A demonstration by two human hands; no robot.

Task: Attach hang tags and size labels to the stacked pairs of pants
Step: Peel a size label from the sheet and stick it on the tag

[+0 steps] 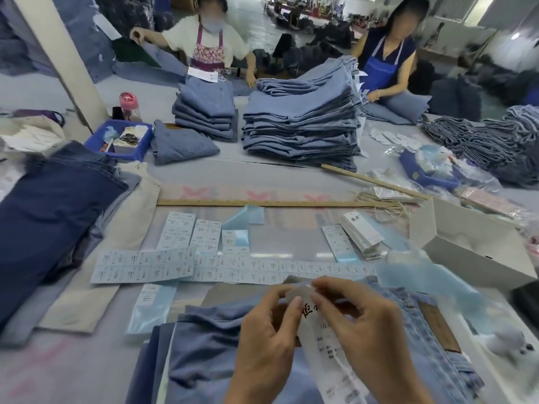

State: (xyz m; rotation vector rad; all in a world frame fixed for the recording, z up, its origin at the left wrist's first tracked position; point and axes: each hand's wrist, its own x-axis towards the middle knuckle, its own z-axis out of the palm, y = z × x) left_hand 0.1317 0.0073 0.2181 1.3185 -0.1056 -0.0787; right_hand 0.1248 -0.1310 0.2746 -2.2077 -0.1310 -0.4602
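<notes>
Both hands are close together above the near edge of the table (87,371), clamped on one white hang tag (329,342). The left hand (268,342) pinches its upper part between thumb and fingers; the right hand (370,330) pinches its top end. The tag hangs over light blue pants (210,345) at that near edge. Label sheets (163,265) lie mid-table, just beyond the hands. A tall stack (300,121) of pants stands at the far edge, where two workers sit.
</notes>
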